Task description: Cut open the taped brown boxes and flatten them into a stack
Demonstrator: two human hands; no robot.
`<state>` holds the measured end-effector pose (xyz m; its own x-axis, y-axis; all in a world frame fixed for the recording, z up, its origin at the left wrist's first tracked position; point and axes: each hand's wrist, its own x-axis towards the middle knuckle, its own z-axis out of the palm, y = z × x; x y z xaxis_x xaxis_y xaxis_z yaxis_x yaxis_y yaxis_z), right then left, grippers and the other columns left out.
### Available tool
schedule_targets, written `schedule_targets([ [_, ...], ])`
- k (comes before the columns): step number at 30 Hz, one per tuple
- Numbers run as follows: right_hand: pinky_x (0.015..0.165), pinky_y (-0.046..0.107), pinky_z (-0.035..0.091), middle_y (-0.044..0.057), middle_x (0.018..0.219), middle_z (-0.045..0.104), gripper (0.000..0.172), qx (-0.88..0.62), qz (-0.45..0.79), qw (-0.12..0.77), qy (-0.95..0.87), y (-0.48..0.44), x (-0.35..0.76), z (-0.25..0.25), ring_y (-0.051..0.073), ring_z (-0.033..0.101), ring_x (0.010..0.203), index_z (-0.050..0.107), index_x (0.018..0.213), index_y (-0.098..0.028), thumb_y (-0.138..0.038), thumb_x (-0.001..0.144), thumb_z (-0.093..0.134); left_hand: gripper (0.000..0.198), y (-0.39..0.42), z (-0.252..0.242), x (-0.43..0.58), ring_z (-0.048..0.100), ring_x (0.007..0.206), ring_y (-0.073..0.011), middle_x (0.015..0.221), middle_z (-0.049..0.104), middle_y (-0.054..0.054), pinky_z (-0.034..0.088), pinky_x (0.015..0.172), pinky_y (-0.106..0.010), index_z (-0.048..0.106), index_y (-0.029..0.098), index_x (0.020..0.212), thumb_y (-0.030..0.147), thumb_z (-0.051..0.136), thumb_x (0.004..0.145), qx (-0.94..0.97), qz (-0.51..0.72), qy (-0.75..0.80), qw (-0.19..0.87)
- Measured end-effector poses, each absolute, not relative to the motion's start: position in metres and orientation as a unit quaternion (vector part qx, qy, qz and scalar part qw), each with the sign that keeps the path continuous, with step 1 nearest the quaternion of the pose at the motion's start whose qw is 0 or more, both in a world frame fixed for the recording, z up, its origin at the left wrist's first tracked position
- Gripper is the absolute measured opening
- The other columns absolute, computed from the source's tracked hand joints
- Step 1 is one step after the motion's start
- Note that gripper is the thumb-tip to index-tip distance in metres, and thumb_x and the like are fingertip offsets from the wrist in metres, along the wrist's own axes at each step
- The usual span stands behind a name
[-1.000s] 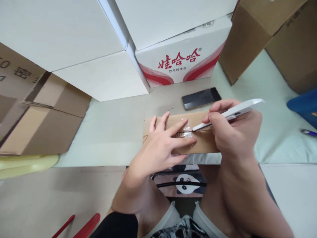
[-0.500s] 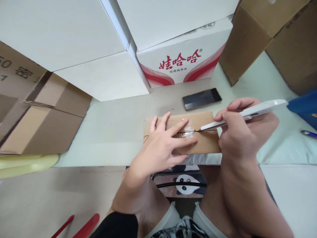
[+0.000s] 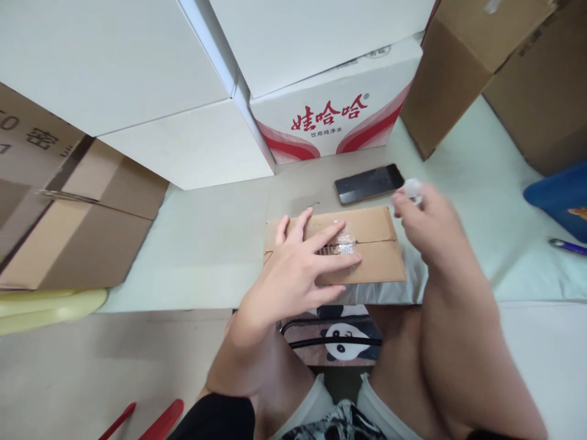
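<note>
A small flat cardboard box (image 3: 378,260) lies at the near edge of a pale green surface (image 3: 206,244). My left hand (image 3: 298,269) rests flat on its left half with fingers spread, the fingertips by a crumpled patch of clear tape (image 3: 343,241) on the centre seam. My right hand (image 3: 428,229) hovers just off the box's right end, blurred by motion and closed. Only the white end of a cutter (image 3: 413,189) shows at its fingertips. A dark phone (image 3: 369,182) lies just behind the box.
A white and red water carton (image 3: 330,116) and white boxes (image 3: 183,146) stand behind. Brown cartons lie at left (image 3: 77,238) and stand at back right (image 3: 449,67). A blue object (image 3: 557,192) and a purple pen (image 3: 568,246) are at right. A panda bag (image 3: 339,339) is below.
My right hand drew the white cutter rightwards along the box seam, then lifted off past the right end. The cutter now points away and is mostly hidden. My left hand stayed put.
</note>
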<state>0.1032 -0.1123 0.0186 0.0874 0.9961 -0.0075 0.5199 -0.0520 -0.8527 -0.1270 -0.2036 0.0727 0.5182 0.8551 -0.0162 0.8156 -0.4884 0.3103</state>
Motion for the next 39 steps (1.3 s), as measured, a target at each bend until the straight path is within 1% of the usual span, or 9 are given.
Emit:
schedule_targets([
  [3, 0.089, 0.048, 0.048, 0.01, 0.099, 0.074, 0.044, -0.693, 0.386, 0.23, -0.564, -0.103, 0.102, 0.005, 0.032, 0.065, 0.098, 0.061, 0.079, -0.025, -0.062, 0.091, 0.041, 0.046, -0.204, 0.074, -0.127, 0.027, 0.153, -0.0578, 0.165, 0.046, -0.003, 0.024, 0.111, -0.09, 0.071, 0.042, 0.133, 0.041, 0.077, 0.088, 0.86, 0.07, 0.485, 0.14],
  [7, 0.103, 0.055, 0.044, 0.014, 0.115, 0.076, 0.04, -0.703, 0.406, 0.203, -0.548, -0.097, 0.098, 0.001, 0.039, 0.063, 0.119, 0.068, 0.084, -0.025, -0.057, 0.09, 0.045, 0.046, -0.204, 0.075, -0.126, 0.027, 0.154, -0.0564, 0.165, 0.046, -0.003, 0.024, 0.112, -0.089, 0.071, 0.042, 0.134, 0.04, 0.076, 0.088, 0.857, 0.066, 0.49, 0.142],
  [10, 0.102, 0.053, 0.046, 0.012, 0.107, 0.077, 0.039, -0.699, 0.393, 0.246, -0.544, -0.101, 0.094, 0.007, 0.037, 0.066, 0.113, 0.069, 0.083, -0.025, -0.056, 0.089, 0.047, 0.046, -0.203, 0.075, -0.126, 0.026, 0.155, -0.0552, 0.166, 0.045, -0.002, 0.024, 0.114, -0.088, 0.07, 0.043, 0.133, 0.04, 0.077, 0.088, 0.857, 0.059, 0.492, 0.145],
  [12, 0.096, 0.046, 0.05, 0.009, 0.097, 0.076, 0.036, -0.666, 0.383, 0.339, -0.543, -0.107, 0.091, 0.014, 0.03, 0.068, 0.104, 0.068, 0.084, -0.024, -0.052, 0.09, 0.045, 0.047, -0.203, 0.075, -0.126, 0.025, 0.155, -0.0549, 0.166, 0.045, -0.002, 0.023, 0.115, -0.087, 0.07, 0.043, 0.134, 0.041, 0.076, 0.088, 0.857, 0.058, 0.491, 0.144],
  [16, 0.081, 0.036, 0.052, 0.003, 0.085, 0.073, 0.018, -0.482, 0.386, 0.473, -0.628, -0.12, 0.09, 0.027, 0.021, 0.067, 0.083, 0.066, 0.088, -0.024, -0.036, 0.082, 0.055, 0.045, -0.204, 0.076, -0.126, 0.025, 0.156, -0.0539, 0.166, 0.045, -0.002, 0.023, 0.116, -0.086, 0.07, 0.043, 0.134, 0.042, 0.076, 0.088, 0.858, 0.057, 0.489, 0.145],
  [21, 0.089, 0.042, 0.054, 0.005, 0.104, 0.075, 0.029, -0.308, 0.341, 0.391, -0.798, -0.127, 0.095, 0.034, 0.025, 0.068, 0.098, 0.068, 0.097, -0.024, -0.02, 0.072, 0.055, 0.048, -0.204, 0.075, -0.128, 0.027, 0.155, -0.0534, 0.166, 0.045, -0.004, 0.026, 0.115, -0.086, 0.07, 0.042, 0.135, 0.039, 0.077, 0.088, 0.862, 0.067, 0.482, 0.14],
  [31, 0.109, 0.053, 0.049, 0.012, 0.13, 0.067, 0.03, -0.328, 0.27, 0.313, -0.85, -0.135, 0.103, 0.037, 0.032, 0.061, 0.129, 0.065, 0.111, -0.026, -0.022, 0.082, 0.064, 0.049, -0.204, 0.073, -0.129, 0.029, 0.155, -0.0506, 0.163, 0.048, -0.005, 0.027, 0.117, -0.082, 0.068, 0.041, 0.136, 0.038, 0.076, 0.088, 0.867, 0.083, 0.473, 0.13],
  [35, 0.105, 0.051, 0.052, 0.012, 0.129, 0.068, 0.029, -0.357, 0.248, 0.331, -0.838, -0.134, 0.105, 0.036, 0.031, 0.063, 0.125, 0.065, 0.109, -0.025, -0.017, 0.081, 0.062, 0.035, -0.204, 0.072, -0.129, 0.044, 0.149, -0.041, 0.152, 0.06, -0.007, 0.032, 0.12, -0.072, 0.074, 0.032, 0.124, 0.037, 0.072, 0.09, 0.861, 0.146, 0.466, 0.142],
  [39, 0.096, 0.046, 0.055, 0.01, 0.123, 0.071, 0.021, -0.362, 0.247, 0.354, -0.826, -0.134, 0.105, 0.039, 0.028, 0.068, 0.115, 0.066, 0.103, -0.024, -0.018, 0.084, 0.063, 0.019, -0.2, 0.069, -0.129, 0.065, 0.126, -0.0283, 0.125, 0.076, -0.01, 0.05, 0.11, -0.052, 0.076, 0.022, 0.109, 0.026, 0.067, 0.092, 0.844, 0.3, 0.428, 0.123],
])
